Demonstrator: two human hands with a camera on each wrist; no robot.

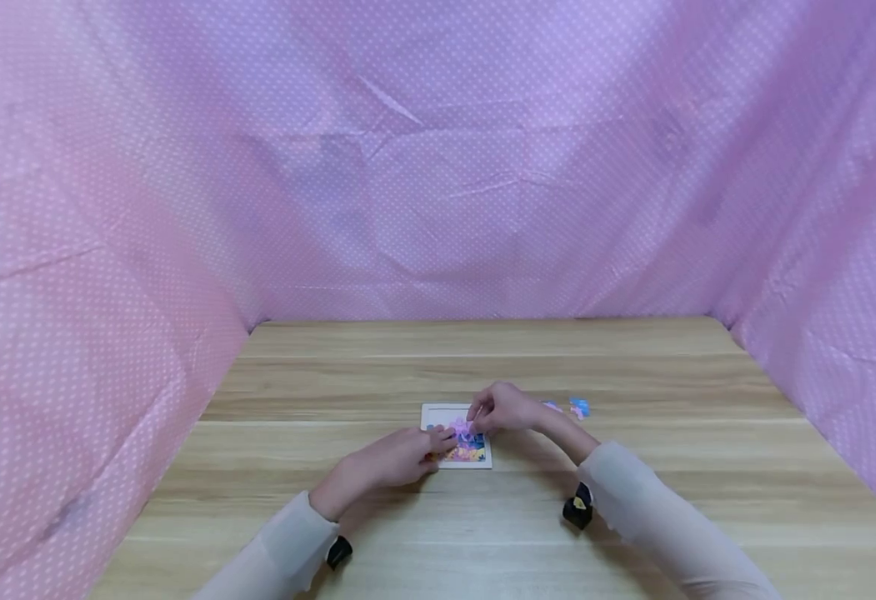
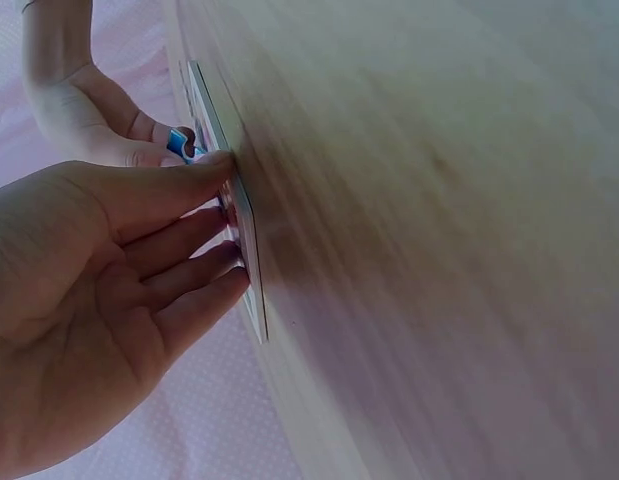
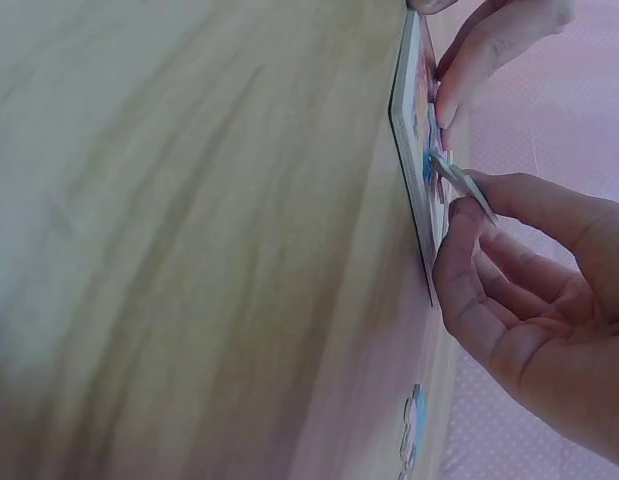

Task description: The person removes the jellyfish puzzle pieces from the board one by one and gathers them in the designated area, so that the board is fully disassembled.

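Note:
A small jigsaw puzzle in a white-bordered board (image 1: 438, 411) lies flat on the table, its picture colourful in pink, blue and yellow. My left hand (image 1: 406, 456) rests on the left part of it, fingertips and thumb touching its surface and near edge in the left wrist view. Over the right side, my right hand (image 1: 511, 407) pinches a puzzle piece (image 3: 465, 187) between thumb and fingers. That piece is tilted, with its lower end right at the puzzle in the right wrist view. Its blue face shows in the left wrist view. My fingers hide part of the picture.
Two loose puzzle pieces lie to the right beyond my right wrist, one a blue and pink piece (image 1: 579, 407), the other a partly hidden piece (image 1: 553, 406). The wooden table (image 1: 317, 367) is bordered by a pink dotted cloth (image 1: 438, 208) at the back and sides.

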